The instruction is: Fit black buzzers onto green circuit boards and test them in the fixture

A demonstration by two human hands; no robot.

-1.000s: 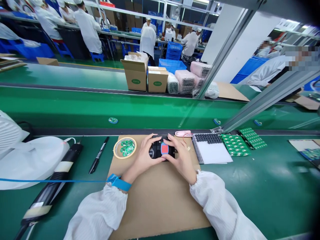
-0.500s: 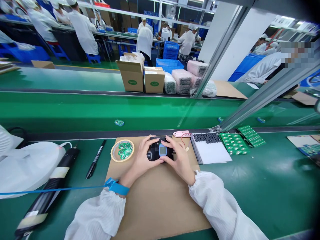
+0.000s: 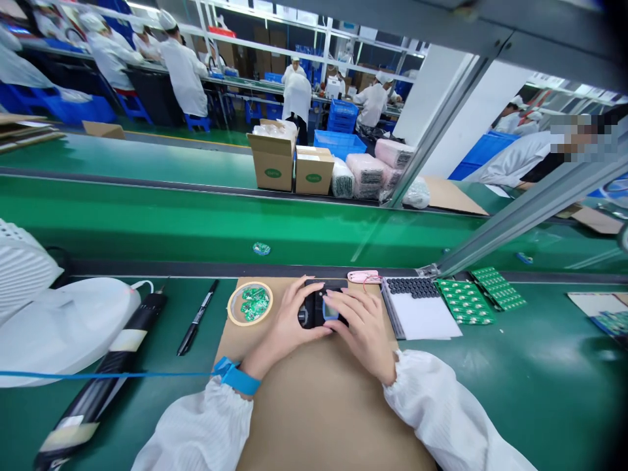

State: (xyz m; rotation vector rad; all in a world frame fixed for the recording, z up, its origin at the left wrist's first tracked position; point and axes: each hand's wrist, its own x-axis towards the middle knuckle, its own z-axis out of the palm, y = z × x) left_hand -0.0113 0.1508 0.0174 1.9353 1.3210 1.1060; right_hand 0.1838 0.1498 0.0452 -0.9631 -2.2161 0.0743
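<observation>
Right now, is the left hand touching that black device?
Touching: the head view shows the left hand gripping the black device between fingers and thumb.

The device (image 3: 313,310) is black, the wristband (image 3: 243,381) blue, the cardboard (image 3: 318,405) plain brown

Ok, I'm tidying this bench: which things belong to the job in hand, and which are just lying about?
Seemingly in use: black device, touched by left hand and right hand; cardboard sheet beneath.
Seemingly lying about: black marker; taped black tool.
</observation>
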